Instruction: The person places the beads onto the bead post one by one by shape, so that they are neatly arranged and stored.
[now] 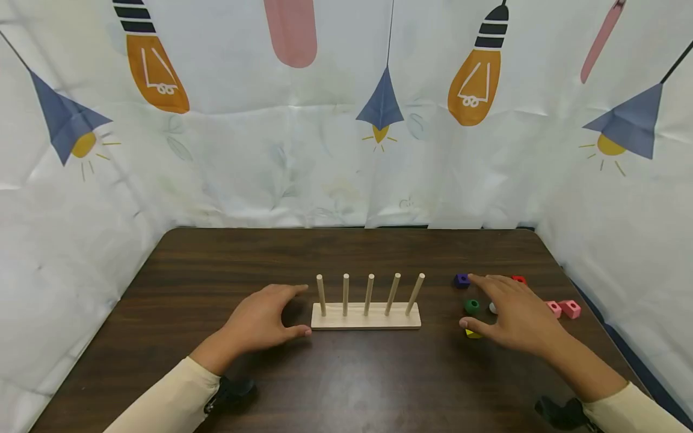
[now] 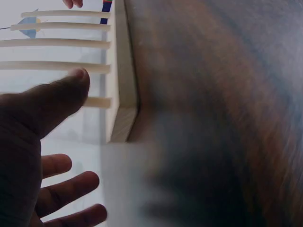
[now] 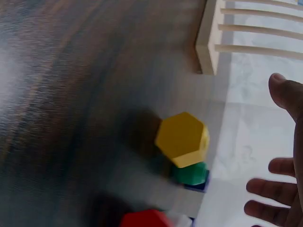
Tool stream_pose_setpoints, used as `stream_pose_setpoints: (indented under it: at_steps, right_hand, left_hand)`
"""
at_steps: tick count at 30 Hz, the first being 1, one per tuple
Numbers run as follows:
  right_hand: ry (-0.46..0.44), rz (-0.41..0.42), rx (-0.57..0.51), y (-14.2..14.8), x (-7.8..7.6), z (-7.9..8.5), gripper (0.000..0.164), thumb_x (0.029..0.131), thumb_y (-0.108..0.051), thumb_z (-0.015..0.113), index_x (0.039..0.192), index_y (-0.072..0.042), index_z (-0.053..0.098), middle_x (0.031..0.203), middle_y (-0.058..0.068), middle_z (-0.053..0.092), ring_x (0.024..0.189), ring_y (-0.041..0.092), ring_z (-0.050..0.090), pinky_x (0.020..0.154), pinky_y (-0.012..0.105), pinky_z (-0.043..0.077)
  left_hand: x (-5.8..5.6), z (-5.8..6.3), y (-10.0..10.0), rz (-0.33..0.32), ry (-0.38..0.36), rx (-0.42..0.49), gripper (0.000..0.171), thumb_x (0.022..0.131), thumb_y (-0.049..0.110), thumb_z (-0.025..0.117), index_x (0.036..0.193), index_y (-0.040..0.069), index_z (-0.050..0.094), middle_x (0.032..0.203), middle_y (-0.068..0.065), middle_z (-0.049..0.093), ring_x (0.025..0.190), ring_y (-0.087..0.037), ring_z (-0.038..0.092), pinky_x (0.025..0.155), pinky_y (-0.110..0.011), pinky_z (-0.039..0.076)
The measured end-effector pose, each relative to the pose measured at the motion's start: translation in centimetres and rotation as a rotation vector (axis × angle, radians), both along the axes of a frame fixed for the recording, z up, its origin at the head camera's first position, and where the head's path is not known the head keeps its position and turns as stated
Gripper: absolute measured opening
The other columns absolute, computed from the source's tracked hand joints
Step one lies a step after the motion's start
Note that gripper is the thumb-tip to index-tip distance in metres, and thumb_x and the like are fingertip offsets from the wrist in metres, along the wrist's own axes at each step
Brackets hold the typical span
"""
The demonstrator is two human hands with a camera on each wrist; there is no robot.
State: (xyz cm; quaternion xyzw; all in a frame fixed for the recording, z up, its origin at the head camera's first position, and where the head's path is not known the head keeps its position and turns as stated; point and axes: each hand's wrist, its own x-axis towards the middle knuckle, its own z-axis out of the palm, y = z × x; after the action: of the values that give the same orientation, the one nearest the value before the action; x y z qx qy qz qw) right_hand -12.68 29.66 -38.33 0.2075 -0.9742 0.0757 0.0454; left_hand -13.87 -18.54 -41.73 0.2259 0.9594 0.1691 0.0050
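Observation:
A pale wooden peg stand (image 1: 352, 323) with several upright pegs sits mid-table. My left hand (image 1: 258, 319) is at its left end, fingers spread and thumb tip close to the base; nothing is in its grasp. In the left wrist view the thumb (image 2: 71, 90) overlaps the nearest pegs. Over a group of coloured beads at the right hovers my right hand (image 1: 517, 313), fingers extended and holding nothing. Around it lie a yellow hexagonal bead (image 3: 181, 137), a green bead (image 1: 471, 307), a dark blue bead (image 1: 461, 281) and a partly covered white bead (image 1: 492, 308).
Two pink beads (image 1: 570, 309) lie near the table's right side, and a red bead (image 1: 518, 279) shows behind the right hand. The dark wooden table (image 1: 352, 385) meets a white printed cloth (image 1: 325, 162) at the back and sides.

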Motion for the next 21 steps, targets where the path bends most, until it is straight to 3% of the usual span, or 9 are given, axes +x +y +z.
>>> stream_pose_setpoints:
  at_steps: [7, 21]
  right_hand:
    - [0.056, 0.041, -0.016, 0.6, 0.4, -1.6, 0.075, 0.082, -0.065, 0.077, 0.133, -0.011, 0.067, 0.115, 0.007, 0.068, 0.11, 0.035, 0.062, 0.093, 0.06, 0.047]
    - [0.115, 0.113, -0.039, 1.3, 0.8, -4.4, 0.049, 0.073, -0.046, 0.091, 0.113, -0.022, 0.076, 0.104, -0.007, 0.068, 0.096, 0.022, 0.063, 0.08, 0.048, 0.052]
  left_hand:
    - [-0.7, -2.1, 0.8, -0.064, 0.025, 0.076, 0.074, 0.078, 0.046, 0.088, 0.138, 0.013, 0.063, 0.132, -0.004, 0.064, 0.127, -0.029, 0.057, 0.101, -0.052, 0.047]
    - [-1.1, -2.7, 2.0, -0.08, 0.049, 0.069, 0.055, 0.076, 0.032, 0.092, 0.124, 0.015, 0.071, 0.126, -0.002, 0.068, 0.13, -0.034, 0.054, 0.104, -0.053, 0.045]
